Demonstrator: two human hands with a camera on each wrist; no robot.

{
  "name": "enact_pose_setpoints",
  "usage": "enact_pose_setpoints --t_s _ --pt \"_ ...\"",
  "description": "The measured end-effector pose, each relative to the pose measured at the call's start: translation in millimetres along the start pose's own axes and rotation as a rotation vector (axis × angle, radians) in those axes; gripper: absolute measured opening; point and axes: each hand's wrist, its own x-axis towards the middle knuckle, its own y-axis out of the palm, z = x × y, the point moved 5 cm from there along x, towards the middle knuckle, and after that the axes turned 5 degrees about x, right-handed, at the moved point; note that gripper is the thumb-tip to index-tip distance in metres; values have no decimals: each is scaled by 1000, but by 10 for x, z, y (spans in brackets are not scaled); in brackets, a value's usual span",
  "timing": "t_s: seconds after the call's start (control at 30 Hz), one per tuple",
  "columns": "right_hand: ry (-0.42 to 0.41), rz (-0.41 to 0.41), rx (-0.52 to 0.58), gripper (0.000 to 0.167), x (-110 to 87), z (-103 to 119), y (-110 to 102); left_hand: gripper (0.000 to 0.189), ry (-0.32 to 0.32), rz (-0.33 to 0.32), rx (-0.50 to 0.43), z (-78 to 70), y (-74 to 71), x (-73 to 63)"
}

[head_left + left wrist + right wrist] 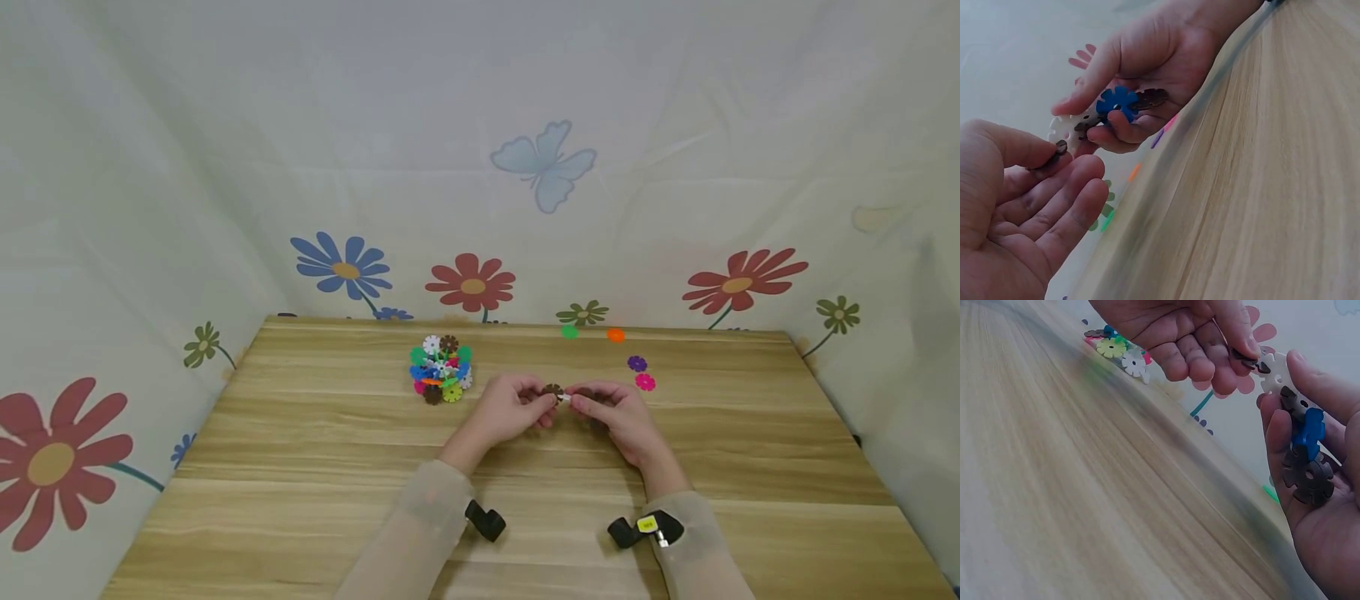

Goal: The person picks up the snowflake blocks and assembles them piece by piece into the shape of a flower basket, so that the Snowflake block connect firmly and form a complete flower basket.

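Both hands meet over the table. My left hand (510,407) pinches a dark brown notched disc (1060,149) between thumb and index finger, its other fingers loosely spread. That disc meets the edge of a white notched disc (1277,374). My right hand (617,414) grips the white disc between thumb and fingertips. Joined behind it, along the right palm, run a small dark disc (1290,399), a blue disc (1311,432) and another brown disc (1311,477). Fingers partly cover this chain.
Left of the hands sits a multicoloured cluster of joined discs (441,369). Loose discs lie toward the back right: green (570,332), orange (616,335), purple (637,363) and pink (645,382). A flower-printed cloth (637,208) hangs behind the wooden table (300,500).
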Motion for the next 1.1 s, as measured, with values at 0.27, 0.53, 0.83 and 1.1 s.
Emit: enact_pose_setpoints --t_s 0.27,0.53,0.83,1.1 --pt "-30 -37 81 21 -8 74 -116 18 -45 -74 56 141 -62 106" --pt "-82 -142 138 23 -41 118 -348 28 -88 -168 401 250 13 493" --pt "-78 -175 208 24 -47 139 -440 63 -19 -7 862 156 243 1063" --pt "-36 -170 231 27 -16 149 -436 61 -28 70 1021 125 318 1127"
